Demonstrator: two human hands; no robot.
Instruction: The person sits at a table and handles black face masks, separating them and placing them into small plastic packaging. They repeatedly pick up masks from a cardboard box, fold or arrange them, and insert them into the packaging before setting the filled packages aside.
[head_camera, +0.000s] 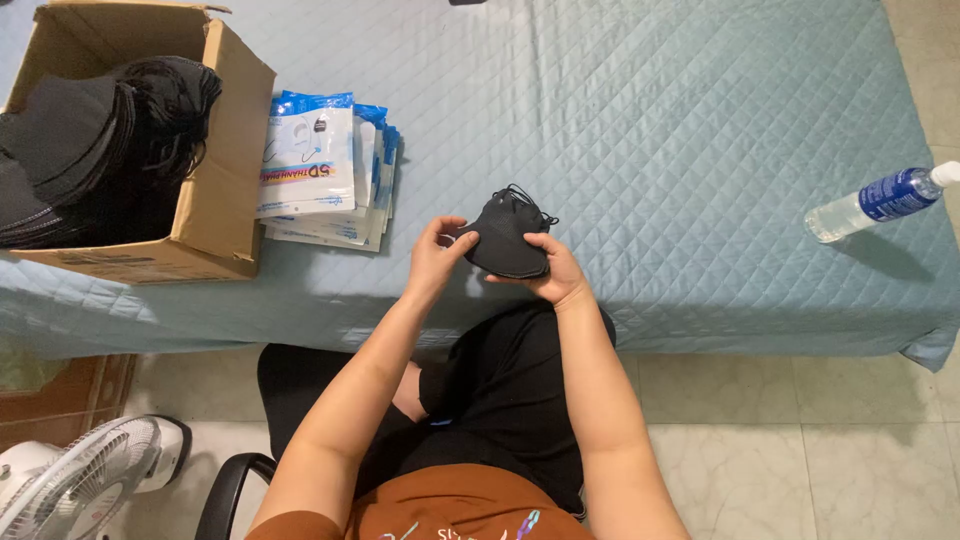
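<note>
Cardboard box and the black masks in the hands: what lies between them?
In the head view, a stack of flat white-and-blue packets lies on the quilted cover, between the cardboard box and the black masks.

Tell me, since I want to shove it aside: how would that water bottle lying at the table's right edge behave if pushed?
The water bottle lies on its side, so it would probably roll rather than slide. It rests near the edge of the quilted cover, so it may well fall off. It looks like clear plastic, probably light and not fragile.
</note>
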